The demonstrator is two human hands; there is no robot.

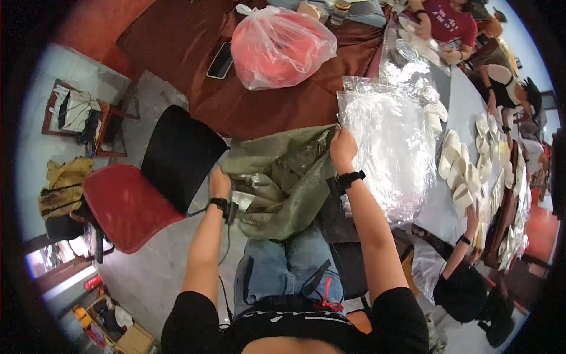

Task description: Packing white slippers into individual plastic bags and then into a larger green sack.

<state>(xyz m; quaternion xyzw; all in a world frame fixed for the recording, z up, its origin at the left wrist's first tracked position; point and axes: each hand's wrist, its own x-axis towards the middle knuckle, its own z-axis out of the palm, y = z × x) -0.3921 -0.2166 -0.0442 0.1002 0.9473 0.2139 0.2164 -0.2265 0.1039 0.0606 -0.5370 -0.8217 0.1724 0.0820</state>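
Observation:
An olive-green woven sack lies over my lap, its mouth spread between my hands. My left hand grips the sack's left edge, and my right hand grips its upper right edge near the table. Something pale and shiny shows inside the sack's opening; I cannot tell what it is. Both wrists wear black bands.
A sheet of clear plastic covers the table edge beside my right hand. A pink-red bag and a phone lie on the brown cloth. A black chair and a red chair stand at left. Pale pieces line the table where other people work.

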